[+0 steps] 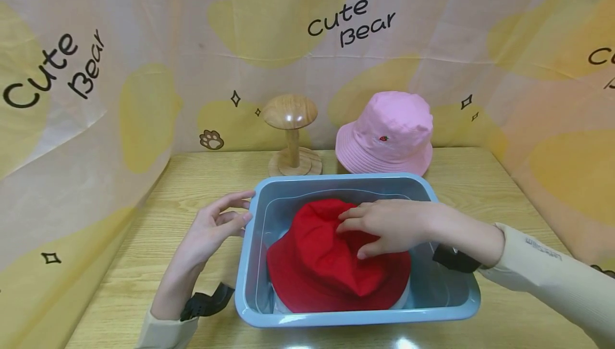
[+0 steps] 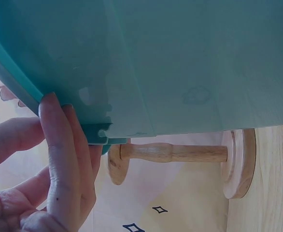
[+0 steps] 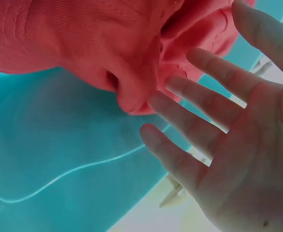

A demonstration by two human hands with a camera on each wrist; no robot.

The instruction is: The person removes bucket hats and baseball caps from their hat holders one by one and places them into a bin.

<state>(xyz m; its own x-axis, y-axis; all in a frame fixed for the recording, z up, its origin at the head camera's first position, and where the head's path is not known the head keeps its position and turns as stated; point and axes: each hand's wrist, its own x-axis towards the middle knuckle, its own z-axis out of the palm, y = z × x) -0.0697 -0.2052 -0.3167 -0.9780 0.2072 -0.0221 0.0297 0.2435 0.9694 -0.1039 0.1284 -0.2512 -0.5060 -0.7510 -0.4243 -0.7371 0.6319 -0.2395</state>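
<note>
A red bucket hat (image 1: pixel 307 253) with a creased crown lies in a light blue plastic basin (image 1: pixel 461 314). Beneath its brim shows a pale edge (image 1: pixel 402 300) of something mostly hidden. My right hand (image 1: pixel 391 226) is over the hat's right side, fingers spread and fingertips at the crown. The right wrist view shows the palm and separated fingers (image 3: pixel 180 125) beside the red cloth, with nothing gripped. At the basin's left rim, my left hand (image 1: pixel 216 223) holds the edge between thumb and fingers. In the left wrist view its fingers (image 2: pixel 59 145) lie against the rim's outer side.
Behind the basin stands a wooden hat stand (image 1: pixel 290 135) with a rounded top. A pink bucket hat (image 1: pixel 394 130) with a small strawberry motif sits to the stand's right. All rest on a wood-grain table (image 1: pixel 202 178), backed by a patterned cloth (image 1: pixel 269 29).
</note>
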